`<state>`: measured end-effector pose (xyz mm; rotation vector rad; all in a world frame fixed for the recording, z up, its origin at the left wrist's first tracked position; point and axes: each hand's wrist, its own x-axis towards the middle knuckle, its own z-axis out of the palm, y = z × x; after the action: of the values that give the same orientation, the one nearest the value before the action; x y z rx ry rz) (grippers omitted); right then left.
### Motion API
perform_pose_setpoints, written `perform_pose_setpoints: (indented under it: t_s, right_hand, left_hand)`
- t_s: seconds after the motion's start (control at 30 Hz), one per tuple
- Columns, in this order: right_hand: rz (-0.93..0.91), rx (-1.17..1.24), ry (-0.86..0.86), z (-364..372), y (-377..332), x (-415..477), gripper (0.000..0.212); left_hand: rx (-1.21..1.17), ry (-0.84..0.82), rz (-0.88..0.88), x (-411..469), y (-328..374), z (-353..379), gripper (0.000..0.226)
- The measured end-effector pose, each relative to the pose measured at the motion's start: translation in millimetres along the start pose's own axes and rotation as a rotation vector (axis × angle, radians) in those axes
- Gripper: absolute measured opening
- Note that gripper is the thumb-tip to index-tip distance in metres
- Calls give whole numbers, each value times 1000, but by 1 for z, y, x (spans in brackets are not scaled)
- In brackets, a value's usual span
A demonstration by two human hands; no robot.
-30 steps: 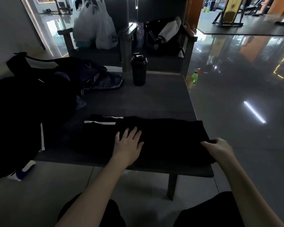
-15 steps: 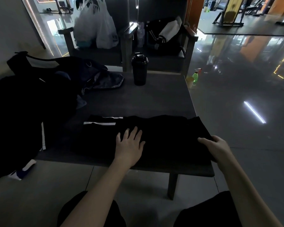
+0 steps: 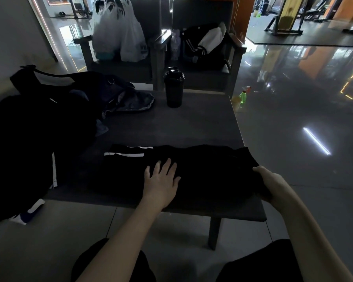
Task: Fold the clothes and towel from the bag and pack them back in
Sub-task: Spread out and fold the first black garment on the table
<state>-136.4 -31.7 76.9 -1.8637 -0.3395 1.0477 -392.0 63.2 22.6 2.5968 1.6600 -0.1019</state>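
dark table [image 3: 192, 127] | on it: black garment [image 3: 208, 171] near edge, open bag [image 3: 102, 94] left, shaker bottle [image 3: 174, 87] far side

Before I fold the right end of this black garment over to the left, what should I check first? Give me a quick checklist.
1. Left hand lies flat on the black garment, pinning it: ok.
2. Right hand grips the garment's right end, fingers curled round it: ok.
3. Shaker bottle stands apart from the garment, at the far side of the table: ok.
4. Striped left end lies flat on the table: ok.
5. Garment free of creases: cannot tell, the cloth is too dark.
6. Bag open for packing: cannot tell, the dark heap at the left is too dim to read.
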Motion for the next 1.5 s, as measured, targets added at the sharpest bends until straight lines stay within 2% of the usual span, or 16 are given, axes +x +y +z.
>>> perform_pose_setpoints:
  t_s: [0.2,0.33,0.43,0.53,0.6,0.67,0.77,0.8,0.87,0.93,1.0,1.07,1.17,1.23,1.3,1.5]
  right_hand:
    - [-148,269,71,10,4,-11,7]
    - [-37,544,72,25,11,-18,32]
    - [8,578,-3,38,16,-22,37]
    - [-86,532,92,45,15,-22,27]
    - [-269,431,120,49,10,-27,10]
    - [-563,198,98,57,8,-31,11]
    - [-1111,-442,0,71,13,-25,46]
    - [-1203,-651,-81,76,18,-20,55]
    - [-1157,-943,-245,83,30,-16,64]
    - [-1054,-1012,-299,85,42,-14,64]
    - [-1058,-972,-267,85,48,-11,62]
    - [-1050,-957,-225,85,46,-10,60]
    - [-1054,-871,-148,91,40,-15,53]
    - [-1076,-756,-78,99,31,-21,51]
    - [-1081,-725,-58,109,23,-25,53]
    - [-957,-1231,-245,125,28,-28,65]
  left_hand:
    - [-6,0,-7,-1,1,0,55]
    - [0,11,-14,-2,3,0,55]
    - [-8,2,-9,-2,3,-1,55]
    - [1,3,13,-1,0,-3,56]
    - [22,24,23,0,-1,-4,56]
    - [24,31,18,-2,2,-4,55]
    - [-37,6,15,-2,6,-7,54]
    - [-42,13,35,-1,4,-8,54]
    - [-85,29,81,0,-5,-11,51]
    - [-210,64,73,-1,-16,-12,48]
    - [-264,151,-2,-4,-27,-10,45]
    - [-245,160,-92,-7,-36,-6,49]
    - [-167,82,-118,-13,-42,4,68]
    - [-129,99,-100,-16,-40,7,91]
    - [-116,101,-108,-14,-37,10,98]
    - [-113,79,-76,-9,-41,12,98]
